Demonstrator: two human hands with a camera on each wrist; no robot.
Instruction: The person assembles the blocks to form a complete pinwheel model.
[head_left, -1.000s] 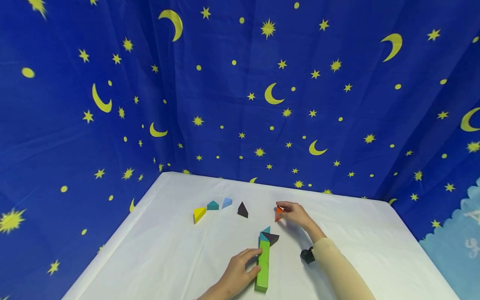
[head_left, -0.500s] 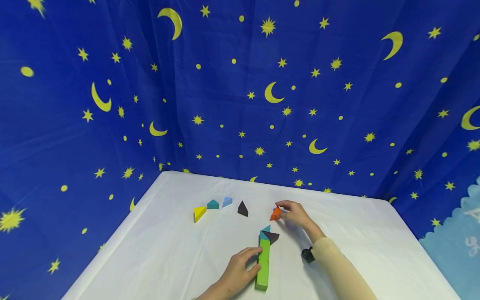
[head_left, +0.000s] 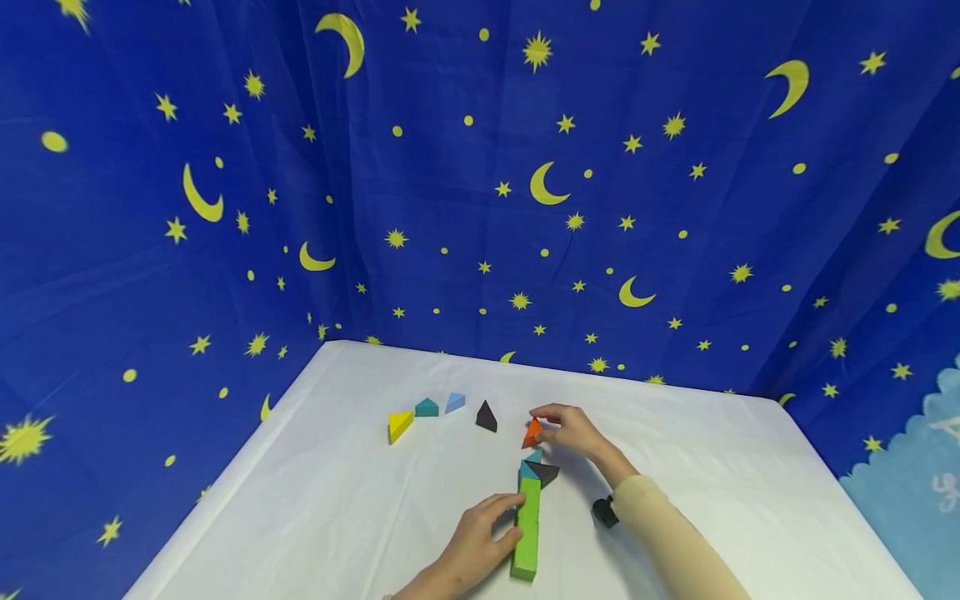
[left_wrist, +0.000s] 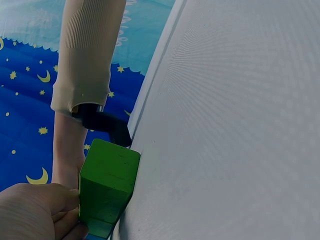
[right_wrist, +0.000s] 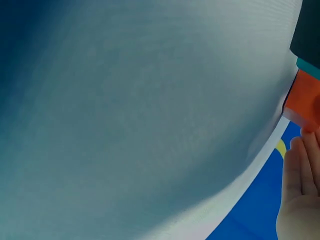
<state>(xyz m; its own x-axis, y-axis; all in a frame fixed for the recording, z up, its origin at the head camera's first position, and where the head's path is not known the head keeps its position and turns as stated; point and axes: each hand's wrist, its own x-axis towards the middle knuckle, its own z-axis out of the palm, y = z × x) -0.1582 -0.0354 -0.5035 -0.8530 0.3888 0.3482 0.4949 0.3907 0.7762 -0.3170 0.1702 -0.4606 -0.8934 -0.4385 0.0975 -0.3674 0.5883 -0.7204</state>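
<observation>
My right hand [head_left: 576, 432] holds an orange triangular block [head_left: 532, 433] between thumb and fingers, just beyond the far tip of a row of blocks. This row has green blocks [head_left: 527, 529] at its near end, then blue-teal triangular pieces [head_left: 528, 470], with a black triangular block [head_left: 546, 474] jutting out to the right. Fingertips and thumb of my left hand [head_left: 471, 540] rest against the left side of the green blocks. In the right wrist view the orange block [right_wrist: 302, 97] appears beside a teal edge and a dark block [right_wrist: 307, 32]; whether they touch I cannot tell.
Farther back on the white-covered table [head_left: 315, 500] lie a yellow block [head_left: 400, 427], a teal block [head_left: 427, 408], a light blue block [head_left: 454, 403] and another black block [head_left: 487, 417]. A black wrist device [head_left: 604, 512] sits under the right sleeve. Blue star-patterned cloth [head_left: 450, 208] stands behind.
My right hand has brought the orange block left and slightly nearer, toward the row's far tip, and the block has turned. My left hand stays against the green blocks.
</observation>
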